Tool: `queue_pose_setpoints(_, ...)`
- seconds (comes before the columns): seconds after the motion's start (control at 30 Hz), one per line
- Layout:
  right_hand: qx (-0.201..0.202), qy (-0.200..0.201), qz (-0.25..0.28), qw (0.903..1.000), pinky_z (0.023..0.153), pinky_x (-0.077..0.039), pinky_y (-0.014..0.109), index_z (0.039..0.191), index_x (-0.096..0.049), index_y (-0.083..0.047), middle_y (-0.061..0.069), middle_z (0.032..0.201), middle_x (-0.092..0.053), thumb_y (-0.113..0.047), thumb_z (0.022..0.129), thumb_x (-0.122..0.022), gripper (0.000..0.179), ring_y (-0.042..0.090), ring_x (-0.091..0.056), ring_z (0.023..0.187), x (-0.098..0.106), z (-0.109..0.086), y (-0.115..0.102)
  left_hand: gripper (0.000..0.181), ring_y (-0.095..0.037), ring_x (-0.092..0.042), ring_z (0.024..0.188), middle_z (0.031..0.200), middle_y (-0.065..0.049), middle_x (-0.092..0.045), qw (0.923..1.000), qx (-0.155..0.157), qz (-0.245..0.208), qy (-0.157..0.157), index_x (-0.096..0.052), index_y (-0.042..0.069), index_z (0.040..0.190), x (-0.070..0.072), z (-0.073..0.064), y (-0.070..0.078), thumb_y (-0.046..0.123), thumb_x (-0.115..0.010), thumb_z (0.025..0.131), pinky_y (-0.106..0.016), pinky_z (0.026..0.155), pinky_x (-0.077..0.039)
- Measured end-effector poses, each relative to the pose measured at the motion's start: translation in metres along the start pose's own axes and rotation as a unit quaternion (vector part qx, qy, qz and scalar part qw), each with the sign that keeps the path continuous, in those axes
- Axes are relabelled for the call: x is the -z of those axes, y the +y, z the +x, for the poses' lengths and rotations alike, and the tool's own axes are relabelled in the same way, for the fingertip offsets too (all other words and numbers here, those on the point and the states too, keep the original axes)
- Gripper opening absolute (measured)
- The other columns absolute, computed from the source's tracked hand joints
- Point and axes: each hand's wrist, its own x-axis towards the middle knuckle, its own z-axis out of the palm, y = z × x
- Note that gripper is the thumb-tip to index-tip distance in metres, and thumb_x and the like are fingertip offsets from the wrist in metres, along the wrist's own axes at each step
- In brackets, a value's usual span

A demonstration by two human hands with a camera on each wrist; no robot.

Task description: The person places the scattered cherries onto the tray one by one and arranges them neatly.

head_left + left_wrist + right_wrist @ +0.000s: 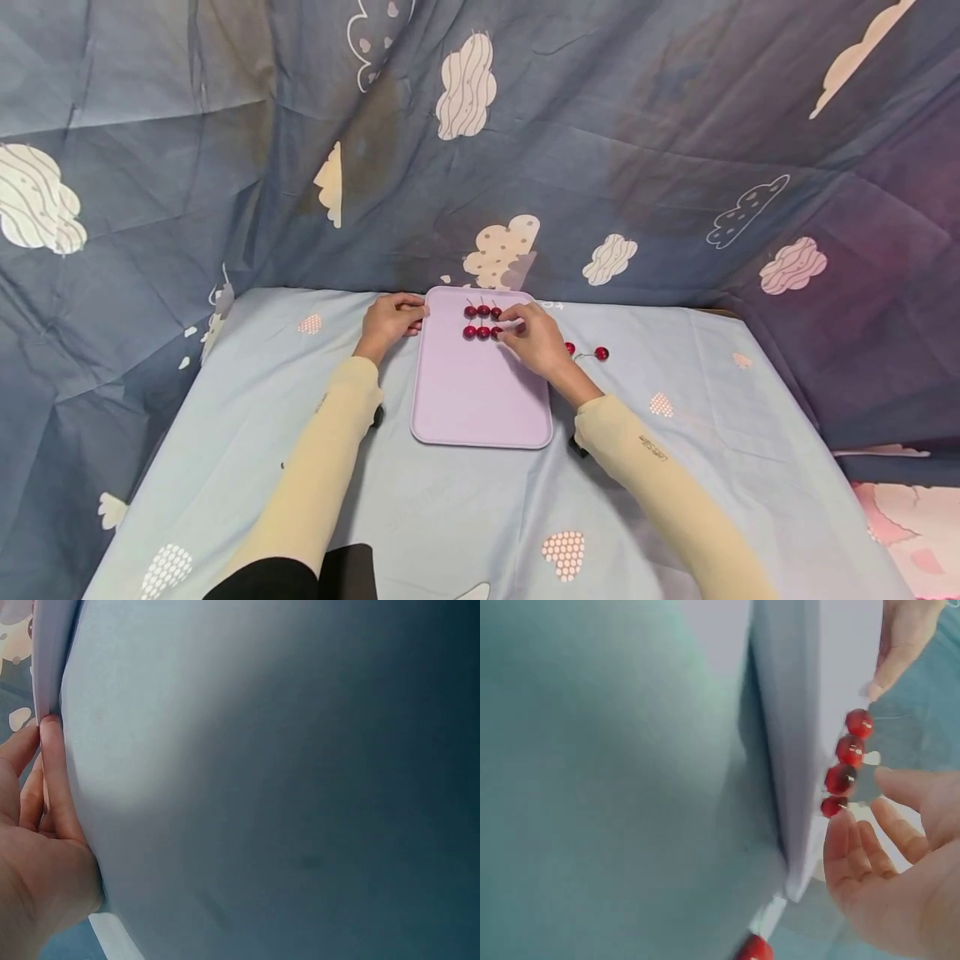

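Observation:
A lilac rectangular tray [480, 408] lies on the bed-like covered surface. Near its far end, red cherries [483, 332] with stems form two rows of three. My left hand [392, 321] holds the tray's left rim; in the left wrist view its fingertips [50, 727] pinch that edge. Over the tray's right side, my right hand [534, 340] is at the right end of the rows. The right wrist view shows its thumb apart from the other fingers, with a fingertip beside or touching the end cherry [834, 806]; whether they touch is unclear.
Right of the tray, two more cherries [602, 353] lie on the light blue cloth [675, 483], one partly behind my right hand. A dark cloud-patterned curtain [600, 167] hangs behind and along both sides.

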Motion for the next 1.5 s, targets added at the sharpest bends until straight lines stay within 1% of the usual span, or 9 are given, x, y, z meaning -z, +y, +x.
queue_pose_setpoints(0.17,0.025,0.038,-0.001,0.9990,0.080,-0.060,0.042,0.116,-0.073,-0.011,0.014,0.119,-0.068,-0.011,0.094,-0.078,0.023,0.026,-0.072,0.089,0.018,-0.023,0.001,0.027,-0.004,-0.068,0.068,0.102,-0.008,-0.075,1.0000,0.001,0.003,0.000,-0.076,0.010,0.121,0.001,-0.001,-0.001,0.023,-0.079,0.097,-0.017,0.063,-0.062)
queue_pose_setpoints(0.37,0.044,0.071,-0.024,0.9962,0.062,-0.045,0.027,0.115,-0.076,-0.018,0.009,0.110,-0.071,-0.010,0.096,-0.076,0.020,0.013,-0.054,0.066,0.036,-0.051,0.020,0.027,-0.003,-0.068,0.068,0.102,-0.008,-0.075,1.0000,-0.007,-0.001,0.002,-0.076,0.010,0.121,0.005,-0.003,0.000,0.023,-0.078,0.097,-0.015,0.062,-0.061)
queue_pose_setpoints(0.43,0.035,0.080,-0.013,0.9961,0.058,-0.044,0.023,0.115,-0.078,-0.019,0.006,0.108,-0.073,-0.011,0.097,-0.076,0.020,0.009,-0.054,0.061,0.043,-0.058,0.028,0.027,-0.003,-0.067,0.069,0.102,-0.008,-0.075,1.0000,-0.006,0.002,0.002,-0.076,0.010,0.121,0.005,-0.003,0.000,0.023,-0.078,0.098,-0.015,0.063,-0.061)
queue_pose_setpoints(0.57,-0.015,0.101,0.029,0.9944,0.047,-0.038,0.021,0.115,-0.080,-0.023,0.009,0.078,-0.070,-0.019,0.098,-0.076,0.017,0.001,-0.043,0.048,0.059,-0.069,0.046,0.028,-0.004,-0.067,0.069,0.102,-0.008,-0.075,1.0000,-0.003,0.005,0.001,-0.076,0.010,0.122,0.006,-0.003,-0.001,0.024,-0.077,0.098,-0.016,0.064,-0.062)
queue_pose_setpoints(0.67,-0.051,0.105,0.068,0.9908,0.044,-0.040,0.021,0.117,-0.080,-0.021,0.014,0.076,-0.070,-0.022,0.101,-0.074,0.017,-0.002,-0.040,0.044,0.070,-0.075,0.060,0.028,-0.004,-0.067,0.070,0.102,-0.008,-0.075,1.0000,-0.001,0.002,0.001,-0.076,0.010,0.122,0.005,-0.003,-0.001,0.023,-0.078,0.098,-0.016,0.064,-0.062)
queue_pose_setpoints(0.83,-0.102,0.090,0.086,0.9870,0.039,-0.046,0.026,0.126,-0.075,-0.018,0.017,0.118,-0.075,-0.013,0.104,-0.068,0.024,0.004,-0.047,0.038,0.080,-0.082,0.087,0.027,-0.004,-0.068,0.070,0.103,-0.009,-0.075,1.0000,0.004,0.003,0.000,-0.076,0.010,0.121,0.004,-0.002,-0.002,0.023,-0.078,0.098,-0.016,0.063,-0.061)
queue_pose_setpoints(1.0,-0.159,0.067,0.092,0.9807,0.042,-0.049,0.027,0.136,-0.070,-0.018,0.015,0.140,-0.066,-0.013,0.105,-0.066,0.031,0.008,-0.050,0.043,0.086,-0.083,0.109,0.027,-0.005,-0.068,0.070,0.104,-0.010,-0.075,1.0000,0.007,0.007,-0.001,-0.076,0.010,0.122,0.003,-0.002,-0.002,0.023,-0.078,0.098,-0.016,0.063,-0.062)
queue_pose_setpoints(1.23,-0.197,0.045,0.126,0.9712,0.047,-0.056,0.028,0.141,-0.067,-0.014,0.016,0.149,-0.061,-0.012,0.104,-0.068,0.037,0.008,-0.056,0.053,0.090,-0.082,0.116,0.028,-0.005,-0.068,0.070,0.106,-0.011,-0.075,1.0000,0.003,0.005,-0.002,-0.075,0.010,0.123,0.002,-0.004,0.000,0.023,-0.077,0.098,-0.016,0.064,-0.062)
queue_pose_setpoints(1.5,-0.228,0.033,0.138,0.9632,0.054,-0.060,0.026,0.144,-0.066,-0.017,0.013,0.151,-0.061,-0.015,0.104,-0.069,0.040,0.003,-0.064,0.091,0.092,-0.080,0.117,0.027,-0.003,-0.068,0.069,0.103,-0.009,-0.076,1.0000,0.000,0.003,-0.005,-0.076,0.009,0.122,0.000,-0.003,0.001,0.023,-0.078,0.098,-0.016,0.063,-0.062)
